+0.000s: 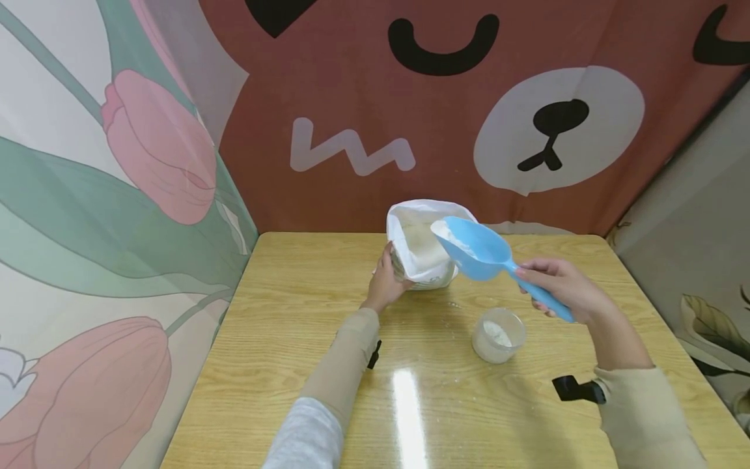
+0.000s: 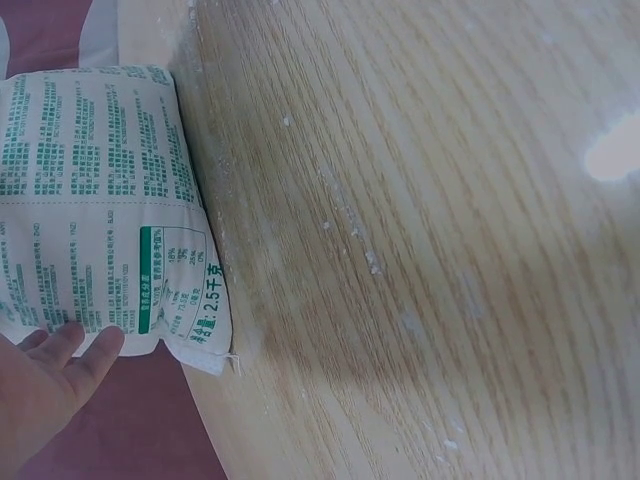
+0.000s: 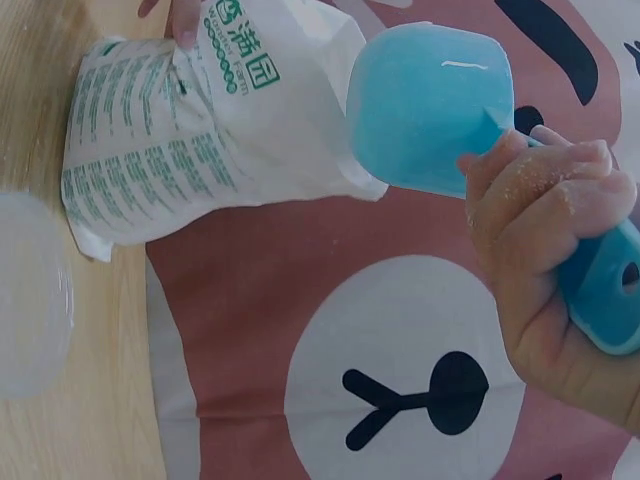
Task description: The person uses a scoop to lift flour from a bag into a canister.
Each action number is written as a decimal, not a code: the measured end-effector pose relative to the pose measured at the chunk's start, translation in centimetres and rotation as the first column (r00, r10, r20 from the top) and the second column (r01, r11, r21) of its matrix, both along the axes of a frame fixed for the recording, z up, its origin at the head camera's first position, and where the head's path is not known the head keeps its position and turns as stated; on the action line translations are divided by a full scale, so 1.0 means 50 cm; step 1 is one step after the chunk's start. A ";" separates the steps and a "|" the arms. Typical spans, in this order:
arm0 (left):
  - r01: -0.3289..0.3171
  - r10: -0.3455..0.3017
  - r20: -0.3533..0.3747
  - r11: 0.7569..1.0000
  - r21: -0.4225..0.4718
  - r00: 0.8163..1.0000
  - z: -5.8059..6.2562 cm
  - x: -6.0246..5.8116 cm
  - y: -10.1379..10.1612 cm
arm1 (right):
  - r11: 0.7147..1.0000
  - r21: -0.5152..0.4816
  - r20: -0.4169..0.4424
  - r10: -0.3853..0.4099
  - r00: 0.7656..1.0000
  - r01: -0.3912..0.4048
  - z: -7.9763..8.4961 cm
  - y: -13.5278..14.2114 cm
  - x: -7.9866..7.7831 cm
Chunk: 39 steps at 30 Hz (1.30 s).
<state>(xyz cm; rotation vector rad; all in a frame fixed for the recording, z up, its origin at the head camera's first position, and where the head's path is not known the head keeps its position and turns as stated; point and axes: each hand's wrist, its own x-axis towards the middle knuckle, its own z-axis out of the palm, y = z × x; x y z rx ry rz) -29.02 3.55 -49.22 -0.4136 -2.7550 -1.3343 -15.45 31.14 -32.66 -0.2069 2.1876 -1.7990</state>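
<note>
A white bag of flour (image 1: 434, 283) with green print stands open-mouthed near the table's far edge, pale powder inside it. My left hand (image 1: 386, 284) holds the bag by its left side, with fingers against the printed face in the left wrist view. A light blue scoop (image 1: 483, 253) is raised at the right of the bag's mouth, its tip overlapping the opening in the head view and white powder in its bowl. My right hand (image 1: 565, 288) grips the scoop's handle; powder dusts its fingers (image 3: 545, 185). Below the scoop, a clear round tub (image 1: 483, 348) holds some white powder.
Specks of powder (image 2: 372, 262) lie on the wooden table (image 1: 305, 326) in front of the bag. Directly behind the table hangs a brown cloth (image 1: 351, 202) with a bear face, and a flower-patterned cloth (image 1: 88, 254) hangs along the left side.
</note>
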 end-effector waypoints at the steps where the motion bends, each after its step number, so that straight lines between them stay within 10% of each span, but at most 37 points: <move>1: 0.000 0.000 0.001 1.000 -0.003 1.000 0.000 0.000 0.000 | 1.000 -0.003 -0.004 0.003 1.000 -0.003 -0.001 0.005 0.003; 39: 0.002 -0.002 -0.007 1.000 0.004 1.000 -0.006 -0.002 0.000 | 0.979 0.202 0.072 -0.050 0.996 0.035 -0.113 0.191 0.137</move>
